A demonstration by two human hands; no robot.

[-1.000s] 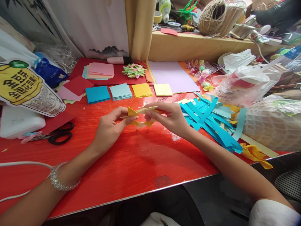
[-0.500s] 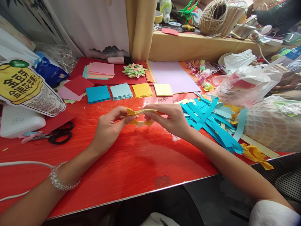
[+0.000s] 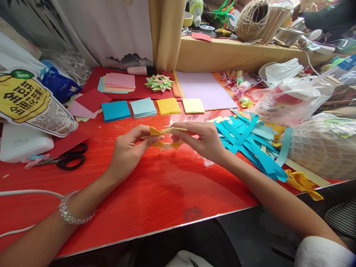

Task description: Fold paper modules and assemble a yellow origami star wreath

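Between my two hands, above the red table (image 3: 167, 207), is a yellow and cream folded paper piece (image 3: 155, 132). My left hand (image 3: 133, 146) pinches its left side between thumb and fingers. On the right side, my right hand (image 3: 201, 137) grips it, and the fingers hide part of the folds. Orange-yellow points show below the fingers. Behind the hands stand square paper stacks in a row: dark blue (image 3: 116, 111), light blue (image 3: 143, 108), yellow (image 3: 168, 106) and pale yellow (image 3: 193, 106).
A finished folded paper star (image 3: 158, 83) lies behind the stacks, beside lavender sheets (image 3: 204, 89). Blue paper strips (image 3: 247, 142) are heaped right of my right hand, near a netted bundle (image 3: 322, 148). Black-handled scissors (image 3: 71, 162) lie at left. Twine (image 3: 251, 22) sits on the ledge.
Both hands stay almost in place with the folded paper. Only a very slight shift of the fingers and the paper's upper edge shows.
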